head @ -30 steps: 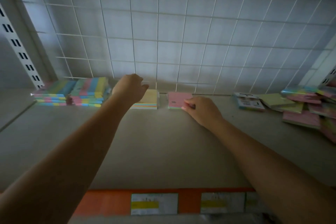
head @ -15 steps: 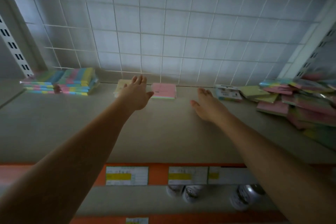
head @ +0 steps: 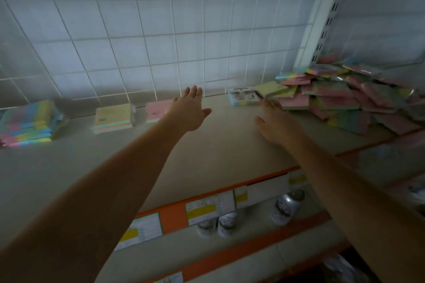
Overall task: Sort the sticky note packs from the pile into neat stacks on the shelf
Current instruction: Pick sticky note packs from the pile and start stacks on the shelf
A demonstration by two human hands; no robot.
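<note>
Three small groups of sticky note packs are already set out along the back of the shelf [head: 207,156], and the head view, the only one here, shows most of the job still waiting. Taking the pink pack [head: 156,110] near the middle of the shelf as the landmark: just left of it lies a yellow-topped pack [head: 113,118] with coloured layers showing at its edge, and well left of that sits a striped stack [head: 27,124] several packs high, fairly square. Well to the right of the pink pack the pile [head: 345,99] sprawls in a loose heap of pink, green and yellow packs, tilted and overlapping, with one printed pack [head: 245,98] lying at its near-left fringe. The left hand [head: 189,110] hangs just right of the pink pack, partly in front of it, fingers straight and spread, holding nothing. The right hand [head: 274,122] reaches toward the pile with relaxed fingers, also empty; its fingertips are close under the printed pack, though whether they touch it I cannot tell (the frame is dim and blurred). By my reading, only a small share is sorted, the pink and yellow-topped packs look like the starts of stacks rather than finished ones, and dozens of packs remain in the heap. Below the shelf edge, price labels [head: 202,209] and some cans [head: 287,205] show on a lower level.
</note>
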